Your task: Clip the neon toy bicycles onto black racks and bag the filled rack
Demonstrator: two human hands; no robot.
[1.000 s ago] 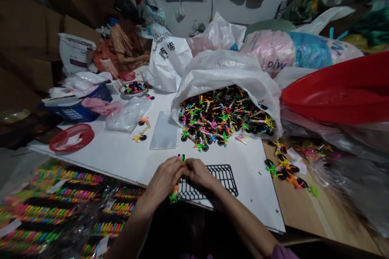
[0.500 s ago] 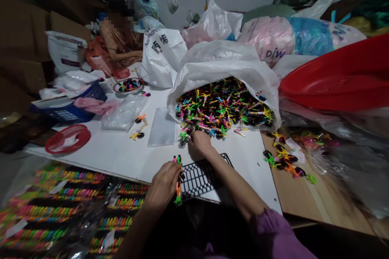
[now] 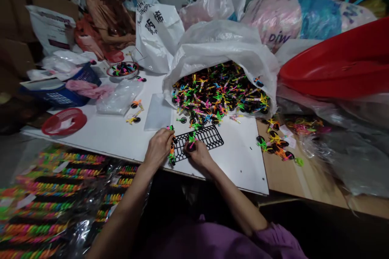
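Head view. Your left hand (image 3: 158, 148) was at the lower middle of the frame, fingers pinching a miniature plastic bicycle (image 3: 172, 151), neon-coloured with black wheels, held upright just off the left end of a black plastic grid (image 3: 199, 142). Your right hand (image 3: 199, 154) was just beside it, its fingers pinched around a green-and-pink second bicycle (image 3: 191, 141) over the grid, touching it. The grid lay flat on the white board (image 3: 231, 166) topping the table.

Just above the hands, at the middle of the frame, a large heap of the same bicycles (image 3: 219, 93) spilled from the mouth of a white woven sack (image 3: 219, 40). Left of the heap lay a flat clear plastic sleeve (image 3: 158, 112), a crumpled clear bag (image 3: 120, 98) and two loose bicycles (image 3: 134, 114). More bicycles (image 3: 275, 143) lay on the bare wood at right. A red plastic basin (image 3: 340, 64) sat at right. Packaged bicycles (image 3: 51, 206) filled the lower left. A seated co-worker (image 3: 106, 16) was at the upper left, beyond a blue basket (image 3: 57, 97).
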